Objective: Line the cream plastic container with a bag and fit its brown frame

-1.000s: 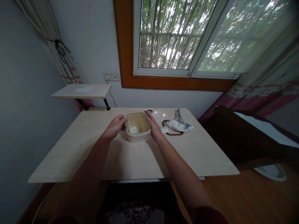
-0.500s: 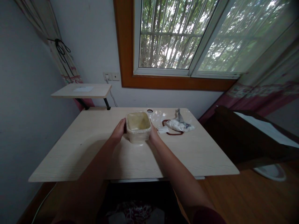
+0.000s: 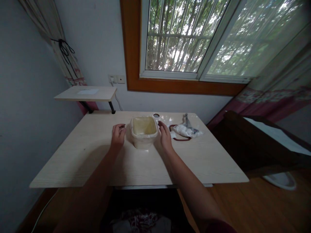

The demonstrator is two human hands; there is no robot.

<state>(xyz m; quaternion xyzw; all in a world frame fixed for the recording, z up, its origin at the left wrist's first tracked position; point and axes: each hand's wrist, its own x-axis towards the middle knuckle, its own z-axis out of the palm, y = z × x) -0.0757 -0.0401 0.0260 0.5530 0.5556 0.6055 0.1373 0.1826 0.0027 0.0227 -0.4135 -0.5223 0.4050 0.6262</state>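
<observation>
A square, cream-coloured plastic container (image 3: 143,131) stands upright on the pale wooden table (image 3: 97,161), open side up and with nothing showing inside. My left hand (image 3: 118,135) hovers just left of it, fingers loosely spread, holding nothing. My right hand (image 3: 165,136) is just right of the container, fingers stretched out, a small gap between it and the container's wall. Neither hand touches the container.
A crumpled plastic bag (image 3: 187,130) lies right of the container on a dark ring-shaped item (image 3: 178,138). A small raised shelf (image 3: 85,94) stands at the table's back left. The table has a cable hole (image 3: 156,115). A dark bed frame (image 3: 257,142) is on the right.
Both hands have let go of the container and drawn a little outward from its sides. The container stays where it was set on the table.
</observation>
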